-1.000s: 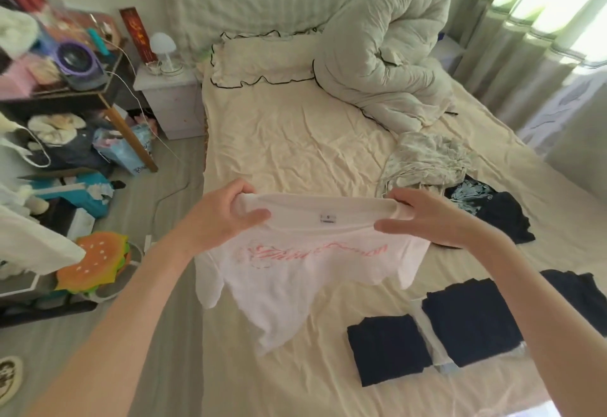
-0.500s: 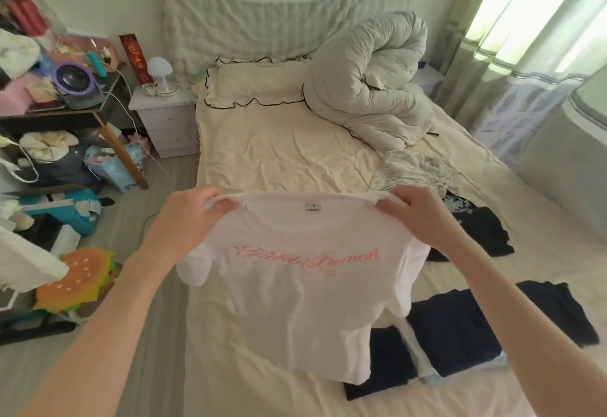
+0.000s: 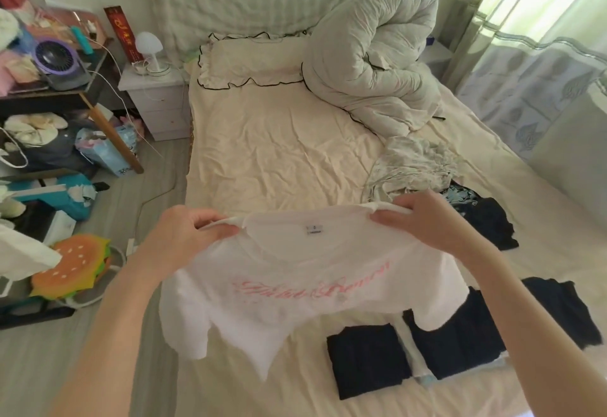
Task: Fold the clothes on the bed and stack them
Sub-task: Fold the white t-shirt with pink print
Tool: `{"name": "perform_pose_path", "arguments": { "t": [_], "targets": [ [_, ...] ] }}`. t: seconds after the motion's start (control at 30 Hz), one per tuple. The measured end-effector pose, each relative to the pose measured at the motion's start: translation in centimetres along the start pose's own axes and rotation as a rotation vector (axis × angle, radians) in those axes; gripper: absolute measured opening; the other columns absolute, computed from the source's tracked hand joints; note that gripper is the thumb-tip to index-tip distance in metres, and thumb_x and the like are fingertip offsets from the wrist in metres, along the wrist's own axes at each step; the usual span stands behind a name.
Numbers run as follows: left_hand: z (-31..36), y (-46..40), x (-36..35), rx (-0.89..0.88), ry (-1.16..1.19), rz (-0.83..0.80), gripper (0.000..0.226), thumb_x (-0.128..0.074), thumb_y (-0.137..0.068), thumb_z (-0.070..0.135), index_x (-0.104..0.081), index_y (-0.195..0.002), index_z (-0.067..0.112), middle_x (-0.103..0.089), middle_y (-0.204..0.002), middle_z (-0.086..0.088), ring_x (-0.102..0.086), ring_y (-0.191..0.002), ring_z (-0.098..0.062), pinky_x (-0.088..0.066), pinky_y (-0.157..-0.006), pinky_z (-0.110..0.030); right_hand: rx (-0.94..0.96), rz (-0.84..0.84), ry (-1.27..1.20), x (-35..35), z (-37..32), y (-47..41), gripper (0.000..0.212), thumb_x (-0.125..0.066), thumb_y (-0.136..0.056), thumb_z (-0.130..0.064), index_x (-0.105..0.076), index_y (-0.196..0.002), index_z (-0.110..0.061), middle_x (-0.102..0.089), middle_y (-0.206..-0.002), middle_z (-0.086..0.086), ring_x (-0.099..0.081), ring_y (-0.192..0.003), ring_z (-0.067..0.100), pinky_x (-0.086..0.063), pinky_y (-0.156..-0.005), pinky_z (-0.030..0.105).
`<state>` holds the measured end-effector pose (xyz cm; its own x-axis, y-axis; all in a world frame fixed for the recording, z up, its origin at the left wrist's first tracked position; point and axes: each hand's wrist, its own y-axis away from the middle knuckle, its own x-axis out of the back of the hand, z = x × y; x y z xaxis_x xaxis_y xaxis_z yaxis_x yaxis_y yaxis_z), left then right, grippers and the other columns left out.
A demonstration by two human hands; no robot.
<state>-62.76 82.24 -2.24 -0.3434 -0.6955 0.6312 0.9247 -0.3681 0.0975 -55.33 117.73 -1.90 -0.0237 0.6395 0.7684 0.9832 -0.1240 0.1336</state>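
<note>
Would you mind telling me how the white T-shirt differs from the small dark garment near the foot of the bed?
The white T-shirt is spread open and held up by the left hand and right hand; the dark garment lies folded into a compact rectangle on the bed. The T-shirt bears pink script; the dark garment looks plain. Both are clothes.

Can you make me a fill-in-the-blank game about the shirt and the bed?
1. Both hands hold up a white T-shirt with ____ writing on it.
2. The left hand and right hand grip the shirt at its ____ edge.
3. The folded dark garment lies on the ____.
4. The rolled-up duvet sits beside the ____.

Missing words: pink; top; bed; pillow
</note>
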Motion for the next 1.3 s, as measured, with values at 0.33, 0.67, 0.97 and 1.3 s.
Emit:
{"name": "perform_pose_path", "arguments": {
  "t": [0.33,0.67,0.97,1.3],
  "targets": [
    [-9.4,-20.4,-7.6,0.084,-0.479,0.216,0.058,-0.05,-0.085,0.061,-0.052,-0.064,0.007,-0.05,-0.055,-0.003,-0.047,-0.054,-0.021,-0.025,-0.047,-0.03,-0.081,0.056,0.236,-8.2,7.0,-20.9,0.042,-0.051,-0.091,-0.049,-0.044,-0.063,-0.018,-0.057,-0.074,0.007,-0.058,-0.08,0.032,-0.035,-0.062,0.033],
    [-26.3,-28.0,-17.1,0.234,-0.347,0.143,0.049,-0.056,-0.089,0.017,-0.043,-0.136,0.014,-0.05,-0.126,-0.016,-0.045,-0.119,-0.034,-0.038,-0.099,-0.045,0.074,0.006,0.523,-24.8,15.4,-31.4,0.05,-0.043,-0.096,-0.04,-0.034,-0.142,-0.023,-0.042,-0.142,0.004,-0.03,-0.135,0.026,-0.02,-0.108,0.047],
    [-36.5,-25.8,-20.9,0.868,0.556,0.326,0.043,-0.055,-0.094,0.017,-0.046,-0.13,-0.005,-0.057,-0.11,-0.021,-0.057,-0.073,-0.017,-0.051,-0.049,-0.017,0.212,-0.279,0.481,-39.8,15.9,-29.3,0.06,-0.031,-0.097,-0.05,-0.011,-0.15,-0.03,-0.004,-0.159,-0.002,0.0,-0.146,0.022,0.0,-0.114,0.052],
    [-34.4,-29.0,-22.3,0.93,0.717,0.188,0.01,-0.063,-0.089,0.017,-0.063,-0.085,0.008,-0.066,-0.087,-0.01,-0.064,-0.072,-0.019,-0.058,-0.057,-0.028,0.125,-0.365,0.539,-43.7,19.8,-29.8,0.063,-0.023,-0.096,-0.054,0.001,-0.15,-0.033,0.01,-0.159,-0.007,0.012,-0.146,0.014,0.007,-0.113,0.05]
  ]
}}
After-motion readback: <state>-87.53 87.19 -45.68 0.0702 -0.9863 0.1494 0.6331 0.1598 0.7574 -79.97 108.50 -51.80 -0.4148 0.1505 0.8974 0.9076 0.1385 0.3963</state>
